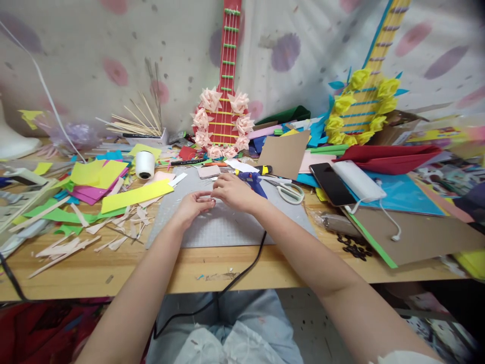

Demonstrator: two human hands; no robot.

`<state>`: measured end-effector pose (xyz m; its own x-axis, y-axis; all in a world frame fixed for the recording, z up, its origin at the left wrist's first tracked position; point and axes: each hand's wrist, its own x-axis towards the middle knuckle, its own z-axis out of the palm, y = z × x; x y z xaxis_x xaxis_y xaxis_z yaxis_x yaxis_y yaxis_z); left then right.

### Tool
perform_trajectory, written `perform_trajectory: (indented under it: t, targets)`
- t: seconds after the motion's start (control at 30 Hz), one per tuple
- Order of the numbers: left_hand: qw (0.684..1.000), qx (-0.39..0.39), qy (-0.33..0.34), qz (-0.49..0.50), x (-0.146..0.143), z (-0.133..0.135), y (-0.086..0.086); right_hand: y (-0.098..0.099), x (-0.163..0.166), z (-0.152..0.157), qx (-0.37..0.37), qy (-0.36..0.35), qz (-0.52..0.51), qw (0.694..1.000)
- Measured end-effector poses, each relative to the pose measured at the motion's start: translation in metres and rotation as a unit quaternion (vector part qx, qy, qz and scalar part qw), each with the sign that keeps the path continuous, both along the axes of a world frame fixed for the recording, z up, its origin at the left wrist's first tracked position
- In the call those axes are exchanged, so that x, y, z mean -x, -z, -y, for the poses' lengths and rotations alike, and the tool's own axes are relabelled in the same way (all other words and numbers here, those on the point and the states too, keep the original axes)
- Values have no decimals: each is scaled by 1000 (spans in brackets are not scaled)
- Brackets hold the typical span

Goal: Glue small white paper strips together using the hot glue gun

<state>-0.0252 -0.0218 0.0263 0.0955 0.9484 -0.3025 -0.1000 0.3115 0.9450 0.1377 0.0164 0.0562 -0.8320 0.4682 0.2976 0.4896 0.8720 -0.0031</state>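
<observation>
My left hand and my right hand meet over the grey cutting mat at the middle of the wooden table. Both have their fingers pinched together around something small and pale that I cannot make out. A blue glue gun lies just behind my right hand, and its black cord runs under my right forearm and off the table's front edge.
White-handled scissors, a black phone and a white power bank lie to the right. A white thread roll, coloured paper sheets and paper scraps sit left. Two paper guitars lean at the back.
</observation>
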Motion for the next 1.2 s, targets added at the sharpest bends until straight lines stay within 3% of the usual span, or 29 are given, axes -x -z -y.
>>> perform_trajectory:
  t: [0.2,0.4,0.53,0.63,0.7,0.83,0.93,1.03,1.2]
  targets:
    - [995,-76,-17,-59,-7,-1,0,-1,-3,4,25,44,-6,999]
    - [984,-154,-6,-91,-8,-3,4,4,-9,7,127,56,-76,987]
    - [989,-137,7,-60,-4,-3,3,11,-8,10,216,78,-176,957]
    - [996,-84,17,-29,2,-2,1,19,-5,13,340,110,-302,884]
    - [995,-89,-30,-38,7,-3,0,25,-4,15,435,130,-389,802]
    - [956,-171,-211,-110,15,-7,1,33,-1,15,576,136,-510,625]
    - [954,-159,-218,-132,13,-6,2,33,1,15,661,127,-533,512]
    - [970,-127,-181,-98,5,-3,3,32,1,15,706,134,-530,449]
    - [987,-87,-132,-14,-2,-1,4,31,-1,15,734,142,-521,412]
